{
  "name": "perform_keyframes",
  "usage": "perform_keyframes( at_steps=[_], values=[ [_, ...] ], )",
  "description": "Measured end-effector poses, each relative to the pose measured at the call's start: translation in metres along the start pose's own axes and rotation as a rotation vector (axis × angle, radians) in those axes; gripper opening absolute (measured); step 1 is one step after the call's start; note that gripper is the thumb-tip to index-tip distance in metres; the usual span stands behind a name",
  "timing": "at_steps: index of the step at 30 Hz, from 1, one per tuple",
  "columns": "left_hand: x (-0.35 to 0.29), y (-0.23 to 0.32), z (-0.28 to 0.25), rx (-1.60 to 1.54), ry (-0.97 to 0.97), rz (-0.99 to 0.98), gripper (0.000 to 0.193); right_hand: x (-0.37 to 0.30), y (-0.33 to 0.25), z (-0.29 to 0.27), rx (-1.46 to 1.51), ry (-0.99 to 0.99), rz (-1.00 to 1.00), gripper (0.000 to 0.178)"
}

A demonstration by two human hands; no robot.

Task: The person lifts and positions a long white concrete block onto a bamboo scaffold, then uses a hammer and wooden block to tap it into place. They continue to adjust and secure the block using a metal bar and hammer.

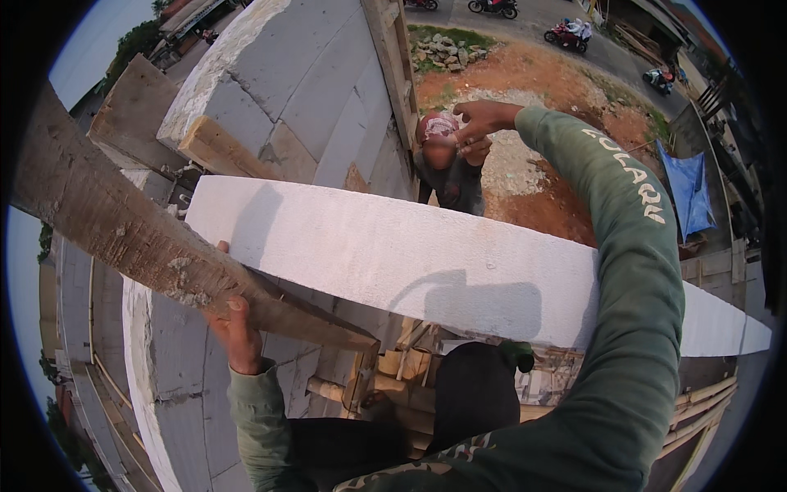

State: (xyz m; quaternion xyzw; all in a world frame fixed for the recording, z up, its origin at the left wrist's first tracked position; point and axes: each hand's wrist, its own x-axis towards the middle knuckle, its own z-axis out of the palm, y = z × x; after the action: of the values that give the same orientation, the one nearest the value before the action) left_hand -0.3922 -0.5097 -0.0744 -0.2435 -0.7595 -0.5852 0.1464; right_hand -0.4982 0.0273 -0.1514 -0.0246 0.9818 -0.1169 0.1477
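Head view: two hands [238, 328] [484, 119], one white slab [426, 262].

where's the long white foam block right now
In the head view the long white foam block spans the middle, its left end by the left hand under a rough wooden beam, below the raised right hand.

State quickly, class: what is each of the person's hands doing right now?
Left hand: closed on the lower edge of the long white foam panel, beside a wooden pole.
Right hand: stretched out past the panel, fingers loosely curled, holding nothing visible.
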Motion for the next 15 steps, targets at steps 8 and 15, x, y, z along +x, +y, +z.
perform_keyframes(
  at_steps=[8,15],
  values=[
    [-0.002,-0.008,-0.005,0.068,-0.001,0.018,0.088,0.009,0.017,0.057,0.211,0.083,-0.176,0.022],
    [-0.005,-0.016,-0.009,-0.129,-0.036,-0.027,0.08,-0.015,-0.049,0.007,0.0,0.487,-0.414,0.023]
  ],
)
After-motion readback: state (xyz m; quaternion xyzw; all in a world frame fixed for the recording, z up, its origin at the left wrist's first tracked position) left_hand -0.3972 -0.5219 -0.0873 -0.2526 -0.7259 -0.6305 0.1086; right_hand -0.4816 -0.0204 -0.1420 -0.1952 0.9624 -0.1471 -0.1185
